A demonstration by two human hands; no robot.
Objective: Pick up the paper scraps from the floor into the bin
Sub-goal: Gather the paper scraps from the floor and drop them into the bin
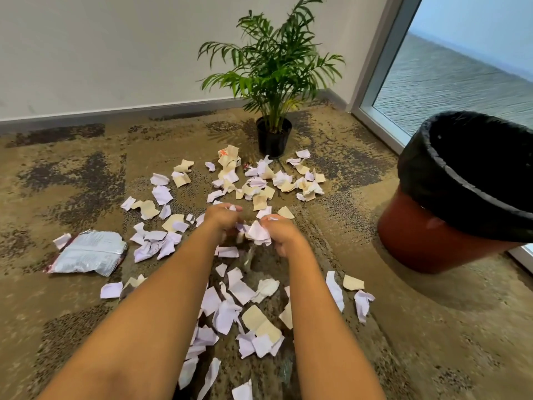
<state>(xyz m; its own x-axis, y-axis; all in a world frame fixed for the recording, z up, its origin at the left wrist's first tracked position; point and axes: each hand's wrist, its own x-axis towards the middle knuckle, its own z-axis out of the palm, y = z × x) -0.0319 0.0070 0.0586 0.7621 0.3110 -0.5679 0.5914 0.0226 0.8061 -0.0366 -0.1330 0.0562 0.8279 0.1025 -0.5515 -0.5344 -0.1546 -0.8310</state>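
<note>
Several white and cream paper scraps [236, 295] lie scattered over the patterned carpet in front of me. Both arms reach forward to the middle of the mess. My left hand [221, 219] is curled around small white scraps, one showing at its fingertips. My right hand [281, 233] is closed on a crumpled bunch of white paper scraps [257, 232] held between the two hands. The bin [432, 243], a red-brown tub lined with a black bag, stands on the floor to the right, apart from both hands.
A potted palm [273, 140] stands at the far edge of the scraps by the wall. A silver foil wrapper [89, 252] lies at the left. A glass window panel [461, 70] runs along the right behind the bin.
</note>
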